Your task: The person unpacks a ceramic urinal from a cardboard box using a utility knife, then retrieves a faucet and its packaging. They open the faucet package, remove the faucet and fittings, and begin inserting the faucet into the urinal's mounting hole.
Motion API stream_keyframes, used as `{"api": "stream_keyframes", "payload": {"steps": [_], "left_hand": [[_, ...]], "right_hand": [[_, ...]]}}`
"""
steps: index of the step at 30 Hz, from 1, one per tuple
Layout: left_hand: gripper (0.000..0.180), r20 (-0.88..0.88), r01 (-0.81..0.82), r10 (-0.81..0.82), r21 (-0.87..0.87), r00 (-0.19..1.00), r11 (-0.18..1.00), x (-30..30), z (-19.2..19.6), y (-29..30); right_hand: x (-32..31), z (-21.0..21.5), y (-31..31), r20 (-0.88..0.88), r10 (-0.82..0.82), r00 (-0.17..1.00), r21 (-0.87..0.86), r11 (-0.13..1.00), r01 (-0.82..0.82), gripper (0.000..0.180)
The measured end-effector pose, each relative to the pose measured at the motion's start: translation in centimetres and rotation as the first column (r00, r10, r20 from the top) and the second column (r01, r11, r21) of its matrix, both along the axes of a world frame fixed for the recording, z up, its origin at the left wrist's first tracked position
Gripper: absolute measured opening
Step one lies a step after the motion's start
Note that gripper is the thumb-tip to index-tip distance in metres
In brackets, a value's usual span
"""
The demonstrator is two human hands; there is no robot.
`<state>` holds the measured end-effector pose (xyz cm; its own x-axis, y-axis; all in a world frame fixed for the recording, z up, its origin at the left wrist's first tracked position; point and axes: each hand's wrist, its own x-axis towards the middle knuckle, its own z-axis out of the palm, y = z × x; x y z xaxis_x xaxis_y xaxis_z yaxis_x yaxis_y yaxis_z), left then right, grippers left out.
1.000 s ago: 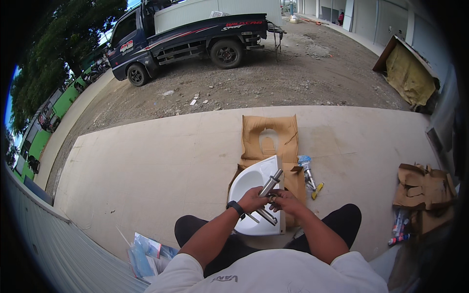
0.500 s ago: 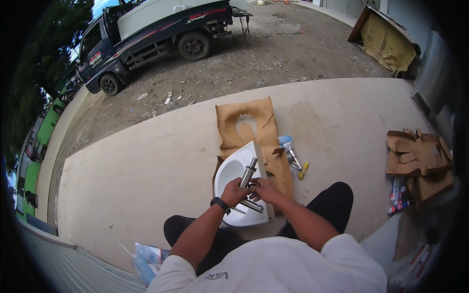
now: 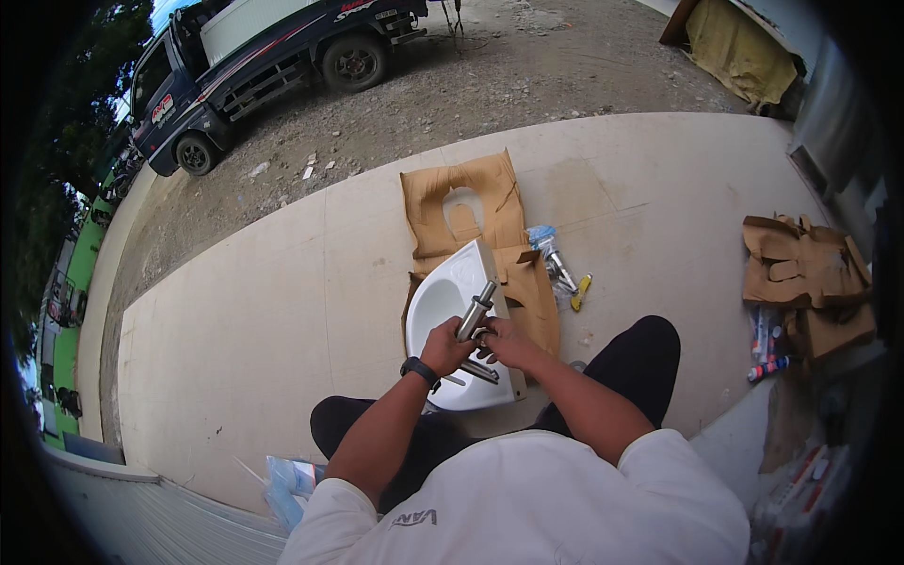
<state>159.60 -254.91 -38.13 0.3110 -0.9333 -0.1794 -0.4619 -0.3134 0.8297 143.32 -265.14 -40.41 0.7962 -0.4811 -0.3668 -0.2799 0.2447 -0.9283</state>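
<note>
A white ceramic basin (image 3: 438, 301) lies tilted on flattened brown cardboard (image 3: 471, 202) in front of me. A chrome tap (image 3: 474, 313) stands over the basin's rear ledge. My left hand (image 3: 444, 347), a black watch on its wrist, grips the lower part of the tap body. My right hand (image 3: 506, 343) is closed on the tap's base fittings and a thin metal rod (image 3: 477, 370) that sticks out beneath. Both hands touch each other at the tap.
A plastic bag with metal parts (image 3: 549, 252) and a small yellow tool (image 3: 580, 292) lie right of the basin. Torn cardboard (image 3: 805, 268) and tubes (image 3: 765, 344) sit far right. A blue plastic bag (image 3: 287, 480) is at my left. A dark truck (image 3: 273, 56) stands on gravel beyond.
The view has swung slightly, so the basin and hands sit lower and more left in the picture. Both hands stay on the tap at the basin's ledge.
</note>
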Motion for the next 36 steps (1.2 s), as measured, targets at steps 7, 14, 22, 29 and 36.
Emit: {"api": "stream_keyframes", "payload": {"steps": [7,14,22,29,36], "left_hand": [[0.040,0.080,0.040,-0.056,0.184,0.995,0.982,2.2,0.7,0.4],[0.049,0.400,0.140,-0.322,0.422,0.858,0.896,4.9,0.6,1.0],[0.051,0.382,0.130,-0.432,0.608,0.817,0.783,3.9,-1.2,-1.6],[0.044,0.366,0.146,-0.484,0.658,0.795,0.738,3.9,-1.1,-3.9],[0.039,0.366,0.165,-0.504,0.659,0.782,0.734,3.9,-1.0,-5.0]], "right_hand": [[-1.6,-1.4,-2.8,0.031,-0.270,0.962,0.127,0.956,0.264,0.036],[-2.1,-5.8,-8.3,-0.219,-0.517,0.827,0.143,0.822,0.552,0.037],[-0.4,-14.6,-9.5,-0.375,-0.479,0.794,0.077,0.837,0.542,0.023],[0.5,-23.2,-9.1,-0.303,-0.276,0.912,0.318,0.873,0.370,0.040],[1.3,-23.9,-8.6,-0.082,-0.298,0.951,0.563,0.773,0.291,0.053]]}}
